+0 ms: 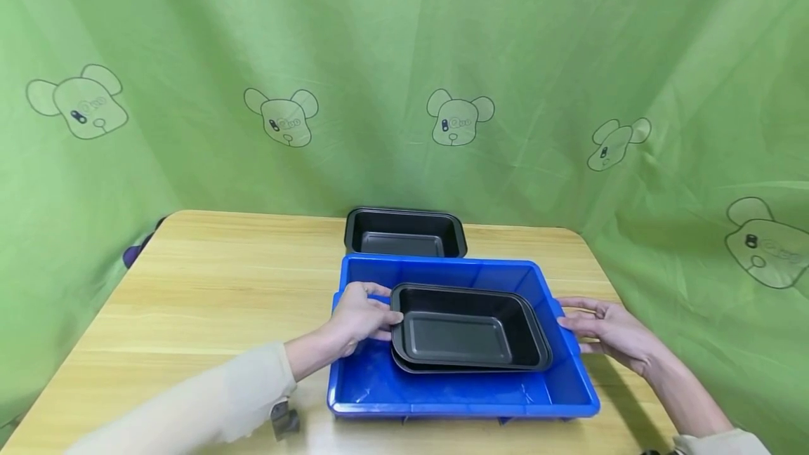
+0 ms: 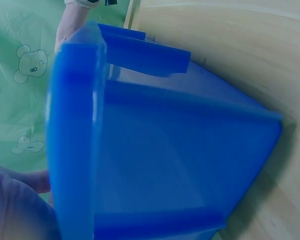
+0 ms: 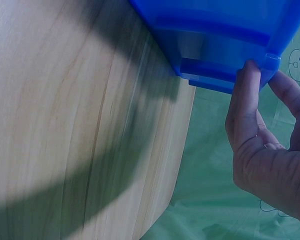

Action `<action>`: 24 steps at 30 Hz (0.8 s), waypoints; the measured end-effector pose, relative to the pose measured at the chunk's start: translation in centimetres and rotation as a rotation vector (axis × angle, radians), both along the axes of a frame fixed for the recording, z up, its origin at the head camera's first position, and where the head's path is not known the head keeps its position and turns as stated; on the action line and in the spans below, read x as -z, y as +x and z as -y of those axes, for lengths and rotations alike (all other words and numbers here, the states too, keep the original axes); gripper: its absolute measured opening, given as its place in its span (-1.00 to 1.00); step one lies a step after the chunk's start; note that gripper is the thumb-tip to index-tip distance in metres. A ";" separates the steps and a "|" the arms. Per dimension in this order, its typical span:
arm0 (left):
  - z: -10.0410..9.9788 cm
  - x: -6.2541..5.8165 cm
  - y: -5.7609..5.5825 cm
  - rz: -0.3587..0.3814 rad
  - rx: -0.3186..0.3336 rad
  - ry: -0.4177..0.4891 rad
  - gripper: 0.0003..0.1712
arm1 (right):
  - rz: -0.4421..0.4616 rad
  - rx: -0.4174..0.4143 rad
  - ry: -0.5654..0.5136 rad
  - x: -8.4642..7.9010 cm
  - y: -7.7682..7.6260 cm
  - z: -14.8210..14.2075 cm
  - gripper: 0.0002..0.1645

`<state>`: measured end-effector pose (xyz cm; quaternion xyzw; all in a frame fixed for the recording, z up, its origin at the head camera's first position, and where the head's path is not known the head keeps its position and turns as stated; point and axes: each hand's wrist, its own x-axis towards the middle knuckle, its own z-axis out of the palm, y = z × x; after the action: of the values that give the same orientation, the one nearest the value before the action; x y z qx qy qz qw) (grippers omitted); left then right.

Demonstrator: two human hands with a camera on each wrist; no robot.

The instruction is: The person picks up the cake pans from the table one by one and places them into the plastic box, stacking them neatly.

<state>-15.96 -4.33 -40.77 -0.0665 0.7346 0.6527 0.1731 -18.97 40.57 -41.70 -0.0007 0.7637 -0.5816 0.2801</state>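
Observation:
A dark loaf pan (image 1: pixel 461 339) sits within the blue plastic bin (image 1: pixel 436 404), with the rim of a second pan (image 1: pixel 436 369) showing just under it. My left hand (image 1: pixel 362 316) reaches over the bin's left wall and pinches the pan's left end, thumb on top of the rim. At the opposite side, my right hand (image 1: pixel 607 332) holds the bin's right rim between thumb and fingers. The right wrist view shows these fingers (image 3: pixel 247 100) against the bin's outer wall. In the left wrist view, the bin's wall (image 2: pixel 150 160) fills most of the picture and hides the left fingertips.
Behind the bin stands another dark loaf pan (image 1: pixel 404 222), its near side partly hidden by the bin's far rim. Everything rests on a light wooden table (image 1: pixel 208 286). A green curtain (image 1: pixel 379 34) with mouse-like drawings encloses the back and sides.

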 end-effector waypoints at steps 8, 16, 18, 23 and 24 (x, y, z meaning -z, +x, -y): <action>0.9 -0.4 0.2 0.003 0.039 -0.025 -0.34 | 0.000 0.009 0.014 0.0 0.0 0.0 -0.43; 2.2 -2.1 -0.4 -0.030 0.061 0.003 -0.40 | 0.000 0.010 0.012 0.0 0.0 0.0 -0.41; 2.7 -2.7 -0.9 -0.048 0.069 0.017 -0.43 | 0.002 0.012 0.012 0.0 0.1 0.1 -0.40; 4.6 -4.3 -2.3 -0.092 0.115 0.009 -0.48 | 0.007 0.011 0.011 0.0 0.1 0.1 -0.38; 4.9 -4.6 -2.6 -0.100 0.122 0.002 -0.48 | 0.006 0.011 0.012 0.0 0.1 0.0 -0.38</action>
<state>-18.53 -9.23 -36.21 0.0110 0.7444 0.6441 0.1756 -18.88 40.57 -41.73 0.0067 0.7664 -0.5786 0.2791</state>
